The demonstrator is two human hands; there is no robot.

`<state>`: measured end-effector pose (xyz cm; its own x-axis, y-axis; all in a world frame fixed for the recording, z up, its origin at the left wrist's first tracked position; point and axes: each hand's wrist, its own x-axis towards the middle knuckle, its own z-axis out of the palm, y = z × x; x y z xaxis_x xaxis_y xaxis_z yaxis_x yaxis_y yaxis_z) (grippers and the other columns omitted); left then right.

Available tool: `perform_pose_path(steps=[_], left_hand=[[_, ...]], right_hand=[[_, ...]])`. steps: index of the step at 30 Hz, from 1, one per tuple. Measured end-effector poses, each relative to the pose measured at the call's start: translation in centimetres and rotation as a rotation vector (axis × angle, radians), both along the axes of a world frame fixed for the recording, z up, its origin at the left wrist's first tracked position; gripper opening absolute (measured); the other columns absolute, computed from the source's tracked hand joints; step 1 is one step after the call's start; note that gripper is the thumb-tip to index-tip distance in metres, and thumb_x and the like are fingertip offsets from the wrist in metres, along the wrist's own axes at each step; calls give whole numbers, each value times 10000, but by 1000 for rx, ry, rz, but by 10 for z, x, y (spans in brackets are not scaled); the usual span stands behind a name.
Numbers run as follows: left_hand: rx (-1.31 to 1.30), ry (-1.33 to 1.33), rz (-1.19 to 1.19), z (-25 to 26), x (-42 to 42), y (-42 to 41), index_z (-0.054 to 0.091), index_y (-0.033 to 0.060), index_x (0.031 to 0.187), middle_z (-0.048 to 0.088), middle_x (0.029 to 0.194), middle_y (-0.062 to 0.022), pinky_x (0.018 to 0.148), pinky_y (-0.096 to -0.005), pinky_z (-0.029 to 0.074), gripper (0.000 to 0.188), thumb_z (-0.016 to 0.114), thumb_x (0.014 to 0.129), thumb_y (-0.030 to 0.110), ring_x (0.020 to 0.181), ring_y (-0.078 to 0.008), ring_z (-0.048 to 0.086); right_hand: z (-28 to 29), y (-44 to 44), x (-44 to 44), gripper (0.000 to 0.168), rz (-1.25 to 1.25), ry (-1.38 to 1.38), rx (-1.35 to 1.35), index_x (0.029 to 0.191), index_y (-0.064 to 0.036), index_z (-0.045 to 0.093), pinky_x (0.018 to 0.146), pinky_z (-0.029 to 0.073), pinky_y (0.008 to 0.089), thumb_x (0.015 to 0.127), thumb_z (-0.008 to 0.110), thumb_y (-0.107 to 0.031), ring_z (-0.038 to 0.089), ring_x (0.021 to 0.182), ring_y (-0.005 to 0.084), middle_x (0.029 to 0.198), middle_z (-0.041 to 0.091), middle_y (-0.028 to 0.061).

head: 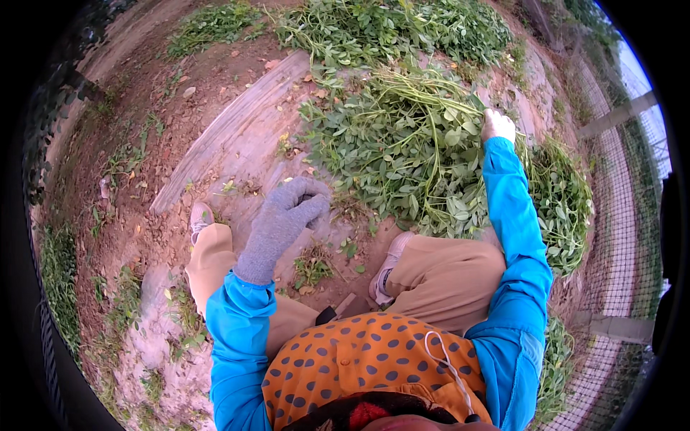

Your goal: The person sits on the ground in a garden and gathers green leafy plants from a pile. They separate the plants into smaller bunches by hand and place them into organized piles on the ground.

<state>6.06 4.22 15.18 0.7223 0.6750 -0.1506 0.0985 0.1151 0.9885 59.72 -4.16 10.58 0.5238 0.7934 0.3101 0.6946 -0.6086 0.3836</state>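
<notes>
My left hand [291, 215], in a grey knitted glove, hovers over the plastic sheeting left of a large heap of leafy green plants [399, 145]. Its fingers are curled; whether anything small is between them I cannot tell. Bare and reaching forward, my right hand [497, 126] is at the right end of the heap, by a bundle of pale green stems [431, 97]. The fingers look bent there, but the leaves hide what they grip.
More cut plants [393, 27] lie beyond the heap and others [560, 204] beside my right arm. Crumpled plastic sheeting [232, 124] covers part of the reddish soil [145, 178]. A mesh fence [614, 215] with posts runs along the right.
</notes>
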Motion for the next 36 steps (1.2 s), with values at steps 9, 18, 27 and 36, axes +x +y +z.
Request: perform_pose_path(steps=[9,18,27,36], left_hand=[[-4,12,-10,-2,1,1,616,-3,1025,596,806,-22,593,-246,458,171,613,914,126,670,-84,557],[108,-35,98,-19,8,4,597,-10,1134,639,907,-49,708,-273,490,317,647,883,178,805,-121,602],[108,14,144,-5,16,-6,511,-32,1238,631,1039,-90,799,-302,507,575,742,784,234,923,-140,603],[-405,-266,143,-23,26,-20,576,-26,1141,615,844,-95,717,-359,559,333,631,867,155,777,-195,636]], right_hand=[[31,41,-74,296,179,284,114,1115,-168,588,762,510,461,950,520,-405,647,915,354,991,678,143],[69,73,-230,272,420,1725,342,1023,-21,627,596,452,268,930,618,-276,549,633,112,734,615,21],[48,67,-344,210,182,2674,568,1125,-44,517,831,503,391,955,576,-152,601,923,233,995,604,93],[60,76,-343,606,407,2531,240,1394,24,383,1005,436,382,893,648,-190,538,1167,251,1290,527,164]])
